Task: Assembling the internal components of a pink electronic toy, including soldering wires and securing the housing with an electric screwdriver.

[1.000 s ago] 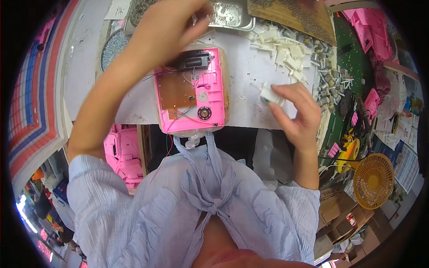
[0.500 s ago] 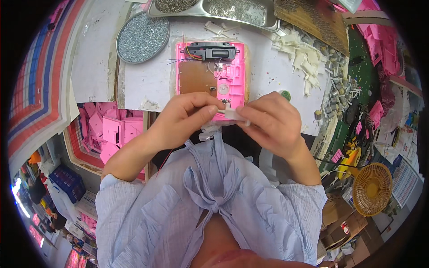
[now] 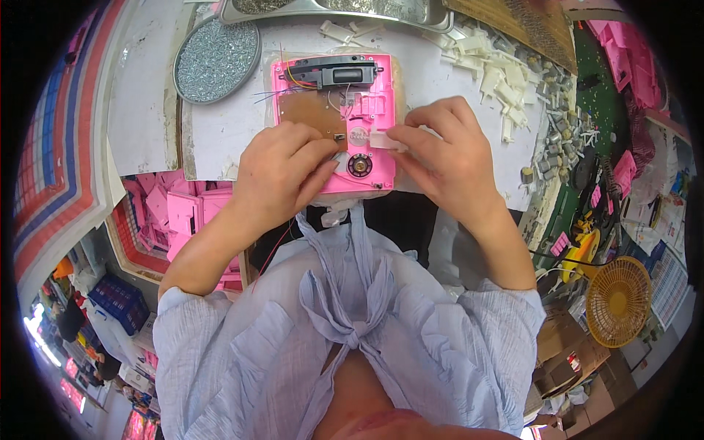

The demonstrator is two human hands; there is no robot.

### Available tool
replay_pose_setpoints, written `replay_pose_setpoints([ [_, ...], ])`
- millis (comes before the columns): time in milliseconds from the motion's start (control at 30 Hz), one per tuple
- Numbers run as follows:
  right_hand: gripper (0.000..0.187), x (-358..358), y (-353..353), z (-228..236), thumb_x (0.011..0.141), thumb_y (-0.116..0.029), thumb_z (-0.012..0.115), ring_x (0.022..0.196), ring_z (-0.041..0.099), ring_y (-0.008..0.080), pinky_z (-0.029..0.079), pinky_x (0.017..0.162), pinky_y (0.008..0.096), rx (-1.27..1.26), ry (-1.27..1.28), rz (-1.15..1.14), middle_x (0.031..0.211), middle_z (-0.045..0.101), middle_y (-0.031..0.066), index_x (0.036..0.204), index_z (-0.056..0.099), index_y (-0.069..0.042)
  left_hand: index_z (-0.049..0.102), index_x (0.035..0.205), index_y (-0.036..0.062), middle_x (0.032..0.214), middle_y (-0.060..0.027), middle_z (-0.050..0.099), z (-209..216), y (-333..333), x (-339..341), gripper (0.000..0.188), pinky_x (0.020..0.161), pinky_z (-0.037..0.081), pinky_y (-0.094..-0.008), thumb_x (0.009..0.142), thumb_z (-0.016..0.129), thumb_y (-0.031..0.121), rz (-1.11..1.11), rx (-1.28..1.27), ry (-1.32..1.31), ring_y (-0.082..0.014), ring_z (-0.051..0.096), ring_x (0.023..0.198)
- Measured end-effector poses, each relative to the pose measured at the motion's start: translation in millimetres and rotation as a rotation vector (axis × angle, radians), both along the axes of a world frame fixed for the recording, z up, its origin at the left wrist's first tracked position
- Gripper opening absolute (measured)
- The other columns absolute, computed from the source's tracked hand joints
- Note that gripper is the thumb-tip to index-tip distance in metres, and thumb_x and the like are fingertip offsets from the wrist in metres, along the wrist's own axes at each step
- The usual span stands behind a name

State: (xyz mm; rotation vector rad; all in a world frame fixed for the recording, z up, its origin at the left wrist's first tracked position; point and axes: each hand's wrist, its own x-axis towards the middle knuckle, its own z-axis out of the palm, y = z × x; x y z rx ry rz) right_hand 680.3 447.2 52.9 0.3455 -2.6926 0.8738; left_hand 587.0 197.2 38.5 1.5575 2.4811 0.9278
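Note:
A pink plastic housing (image 3: 386, 174) lies on the bench in front of me. It carries a brown board (image 3: 304, 110), a long black part (image 3: 323, 75) across its far end, thin wires and a black round part (image 3: 360, 166) near its lower right. Between thumb and fingers, my right hand (image 3: 453, 161) pinches a white plastic piece (image 3: 381, 139) over the housing's right side. My left hand (image 3: 280, 170) rests over the board's left and near part, fingers curled and thumb close to the fingertips. Something pale shows at those fingertips, too small to name.
A round tray of small metal screws (image 3: 218, 60) stands at the far left, with a metal tray (image 3: 337, 16) beyond the housing. White plastic parts (image 3: 506, 92) and small metal cylinders (image 3: 546, 158) are heaped at right. Pink panels (image 3: 183, 213) fill a crate at left.
My right hand has moved the white piece away from me, from the housing's near edge to over its right side. My left hand has moved left and nearer the board, uncovering the black round part.

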Motion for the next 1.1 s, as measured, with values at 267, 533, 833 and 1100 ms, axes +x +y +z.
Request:
replay_pose_setpoints([
  [267, 0.022, -26, 6, 8, 0.069, -0.016, 0.072, 0.096, 0.060, 0.0278, 0.051, 0.078, 0.0393, 0.141, 0.013, 0.236, 0.091, 0.062, 0.0038, 0.090, 0.070, -0.008, 0.070, 0.099, 0.0092, 0.090, -0.0062, 0.067, -15, 2, 0, 0.023, 0.065, 0.048, -0.0381, 0.078, 0.079, 0.010, 0.040, 0.075, 0.022, -0.0266, 0.064, 0.076],
  [533, 0.030, -28, 12, -30, 0.069, -0.012, 0.082, 0.090, 0.062, 0.0300, 0.052, 0.079, 0.0386, -0.182, 0.040, 0.229, 0.095, 0.068, 0.0061, 0.098, 0.075, -0.008, 0.071, 0.097, 0.0104, 0.088, -0.0052, 0.068, -19, 3, -1, 0.021, 0.063, 0.047, -0.0368, 0.077, 0.079, 0.011, 0.052, 0.116, 0.040, -0.0252, 0.064, 0.074],
  [833, 0.022, -22, -10, -23, 0.072, -0.014, 0.081, 0.092, 0.058, 0.0286, 0.049, 0.078, 0.0417, 0.077, -0.128, 0.125, 0.094, 0.064, 0.0029, 0.091, 0.070, -0.012, 0.071, 0.096, 0.0107, 0.087, -0.0044, 0.067, -19, 7, -6, 0.020, 0.064, 0.047, -0.0368, 0.077, 0.077, 0.008, 0.021, 0.134, 0.039, -0.0253, 0.063, 0.073],
  [1100, 0.019, 9, 108, -14, 0.078, -0.016, 0.074, 0.099, 0.064, 0.0323, 0.050, 0.092, 0.0438, 0.008, -0.015, -0.555, 0.097, 0.072, 0.0119, 0.095, 0.077, -0.007, 0.069, 0.096, 0.0043, 0.088, -0.0099, 0.066, -12, 2, 0, 0.018, 0.068, 0.048, -0.0386, 0.079, 0.074, 0.002, 0.027, 0.135, -0.055, -0.0295, 0.063, 0.077],
])
